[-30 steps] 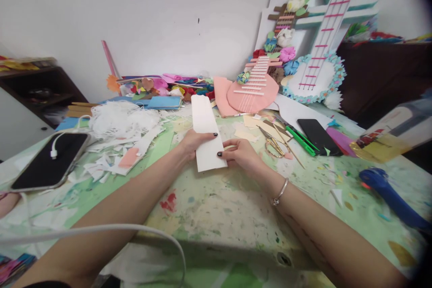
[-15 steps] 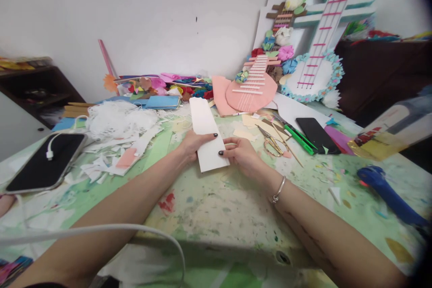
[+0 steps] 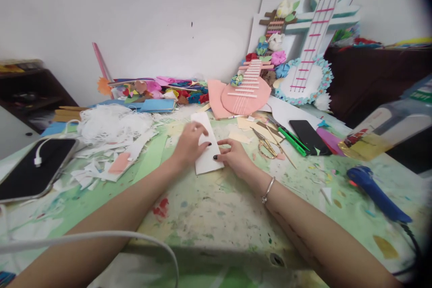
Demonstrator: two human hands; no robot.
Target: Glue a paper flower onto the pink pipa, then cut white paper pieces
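Left hand over white card at 9 o'clock, fingers bent, apart, blurred; right hand pinches card edge at 4 o'clock.

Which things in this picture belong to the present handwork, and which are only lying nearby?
Apparently in use:
white strip, left hand over it, right hand at its edge

Lying about, untouched:
gold scissors
green-handled tool
blue tool
clear container
tangled white strands

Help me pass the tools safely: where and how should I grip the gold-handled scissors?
Probably best by the gold handles, coming from the near side: the scissors lie with their blades pointing away to the left. Mind the thin stick close on the right.
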